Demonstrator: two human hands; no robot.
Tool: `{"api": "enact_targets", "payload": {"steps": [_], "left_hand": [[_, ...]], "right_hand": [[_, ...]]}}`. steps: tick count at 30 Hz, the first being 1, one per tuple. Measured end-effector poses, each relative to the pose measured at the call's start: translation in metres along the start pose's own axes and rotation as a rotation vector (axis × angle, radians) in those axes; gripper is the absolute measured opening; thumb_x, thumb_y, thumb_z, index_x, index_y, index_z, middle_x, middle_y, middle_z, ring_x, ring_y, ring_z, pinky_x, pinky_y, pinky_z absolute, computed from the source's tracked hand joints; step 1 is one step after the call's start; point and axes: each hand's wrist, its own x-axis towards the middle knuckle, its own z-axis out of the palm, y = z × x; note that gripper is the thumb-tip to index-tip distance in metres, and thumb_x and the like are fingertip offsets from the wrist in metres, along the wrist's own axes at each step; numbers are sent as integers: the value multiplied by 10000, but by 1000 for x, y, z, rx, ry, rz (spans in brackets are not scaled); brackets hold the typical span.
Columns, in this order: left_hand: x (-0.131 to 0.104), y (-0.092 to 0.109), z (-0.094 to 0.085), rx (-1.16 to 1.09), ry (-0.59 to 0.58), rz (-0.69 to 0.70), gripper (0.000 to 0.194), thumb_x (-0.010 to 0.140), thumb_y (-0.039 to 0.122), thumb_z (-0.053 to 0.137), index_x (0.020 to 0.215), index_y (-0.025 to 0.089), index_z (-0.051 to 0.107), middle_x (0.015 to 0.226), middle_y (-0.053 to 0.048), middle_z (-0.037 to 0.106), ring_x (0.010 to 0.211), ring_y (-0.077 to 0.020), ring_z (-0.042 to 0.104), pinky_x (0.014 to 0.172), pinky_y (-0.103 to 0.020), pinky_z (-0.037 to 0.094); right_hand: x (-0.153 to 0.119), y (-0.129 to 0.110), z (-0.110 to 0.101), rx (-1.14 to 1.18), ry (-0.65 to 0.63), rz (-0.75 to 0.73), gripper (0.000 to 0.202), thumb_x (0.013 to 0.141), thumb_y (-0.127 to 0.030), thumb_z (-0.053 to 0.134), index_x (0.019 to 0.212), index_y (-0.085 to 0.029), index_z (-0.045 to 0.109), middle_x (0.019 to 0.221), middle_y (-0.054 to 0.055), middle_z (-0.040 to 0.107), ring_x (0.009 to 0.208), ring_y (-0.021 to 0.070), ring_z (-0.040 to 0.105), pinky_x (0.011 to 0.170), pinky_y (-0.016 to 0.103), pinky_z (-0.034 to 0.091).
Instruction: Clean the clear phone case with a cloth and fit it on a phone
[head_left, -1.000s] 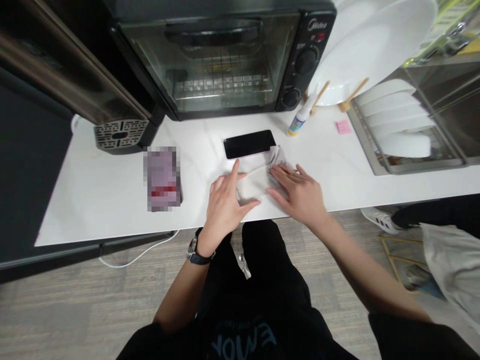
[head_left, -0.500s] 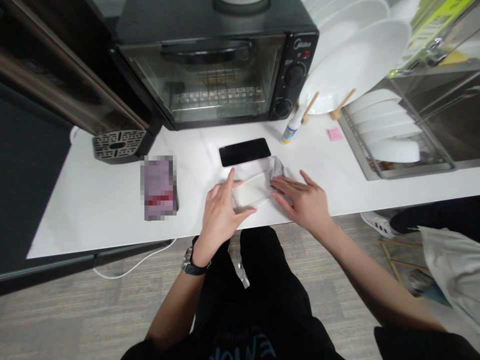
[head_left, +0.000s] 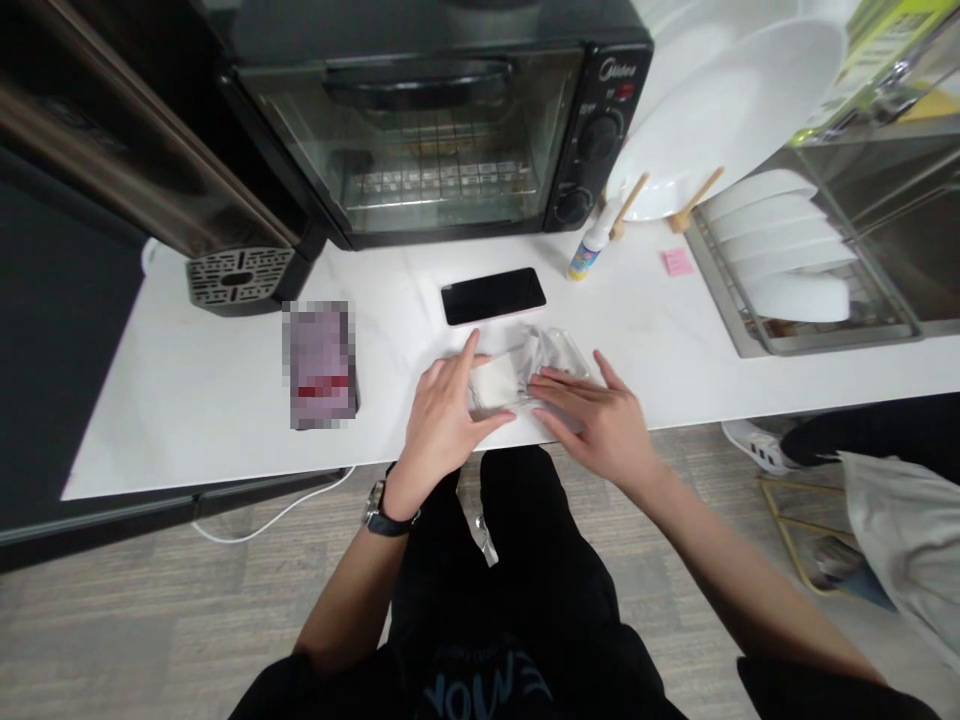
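Observation:
A shallow clear tray, which looks like a transparent phone case [head_left: 496, 385], lies on the counter near its front edge. My left hand [head_left: 444, 405] holds its left end, thumb on the near side and index finger on the far side. My right hand [head_left: 592, 415] presses a crumpled grey cloth [head_left: 534, 350] down into the case with its fingertips; part of the cloth is hidden under the fingers. Just beyond the case lies a black-screened phone [head_left: 493, 296]. A small white bottle with a blue-and-yellow label [head_left: 585, 256] stands to its right.
A toaster oven [head_left: 442, 150] stands behind on the white counter [head_left: 405, 310]. At left are a blurred purple item [head_left: 321, 362] and a machine with a drip grate [head_left: 238, 278]. White plates [head_left: 720, 120], a pink note [head_left: 677, 262] and a dish basin [head_left: 780, 330] are right.
My right hand has moved the cloth a little left along the case, and the case's right end now shows. My left hand keeps its hold. The view has shifted slightly.

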Motion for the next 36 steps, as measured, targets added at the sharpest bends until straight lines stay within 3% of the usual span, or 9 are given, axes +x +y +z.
{"api": "enact_targets", "payload": {"steps": [5, 8, 11, 16, 20, 24, 29, 32, 36], "left_hand": [[1, 1, 0, -2, 0, 8, 810, 573, 337, 559, 1195, 211, 56, 1086, -23, 408, 955, -194, 342, 846, -337, 226], [0, 0, 1, 13, -3, 16, 727, 616, 323, 516, 1194, 206, 90, 1077, -36, 407, 950, -198, 346, 824, -328, 251], [-2, -1, 2, 30, 2, 0, 727, 620, 326, 510, 1196, 181, 91, 1059, -58, 414, 937, -203, 352, 808, -324, 270], [-2, 0, 3, 13, 31, -9, 788, 572, 370, 550, 1193, 200, 98, 1068, -26, 416, 947, -195, 346, 844, -321, 251], [0, 0, 2, 18, 43, 5, 773, 560, 383, 556, 1185, 215, 132, 1059, -20, 430, 937, -193, 359, 845, -329, 252], [0, -1, 2, 31, 38, 27, 722, 601, 372, 520, 1187, 202, 133, 1061, -27, 428, 928, -188, 365, 836, -323, 263], [-4, 1, 3, 79, 44, -18, 748, 589, 372, 531, 1190, 180, 129, 1033, -54, 433, 911, -204, 368, 796, -327, 296], [-5, 2, 3, 76, 61, -23, 745, 581, 380, 538, 1185, 197, 143, 1029, -42, 439, 924, -204, 359, 814, -330, 281], [-4, 2, 2, 51, 54, -20, 779, 573, 377, 548, 1192, 197, 109, 1040, -24, 440, 923, -191, 361, 845, -321, 258]], "right_hand": [[16, -4, 10, -53, 120, 83, 413, 706, -387, 384, 1054, -165, 389, 1088, 49, 432, 1049, 198, 317, 933, 431, 32], [23, -29, 21, 32, 56, -41, 483, 668, -443, 408, 1045, -140, 398, 1092, 71, 427, 1063, 195, 295, 937, 393, 94], [16, -41, 22, 102, -28, -129, 395, 701, -414, 377, 1013, -177, 427, 1057, 37, 463, 1041, 160, 332, 942, 370, 93], [-2, -12, 5, -5, 16, 29, 284, 755, -312, 329, 990, -201, 446, 1012, 4, 499, 1021, 143, 359, 937, 400, 35], [4, 0, 5, -115, 113, 112, 375, 734, -357, 351, 1054, -165, 389, 1091, 50, 430, 1054, 180, 312, 926, 427, 40], [20, -21, 20, -56, 68, 4, 536, 669, -460, 394, 1085, -125, 353, 1144, 78, 364, 1096, 198, 230, 929, 397, 108], [13, -37, 21, 80, -84, -177, 455, 690, -443, 375, 1050, -166, 393, 1101, 25, 421, 1071, 151, 284, 942, 364, 96], [2, -22, 9, 41, -75, -87, 336, 736, -362, 348, 1018, -195, 423, 1054, -1, 465, 1047, 126, 322, 946, 364, 58], [2, -1, 2, -86, 59, 103, 311, 758, -296, 327, 1036, -183, 409, 1071, 18, 449, 1056, 133, 308, 940, 381, 28]]}}
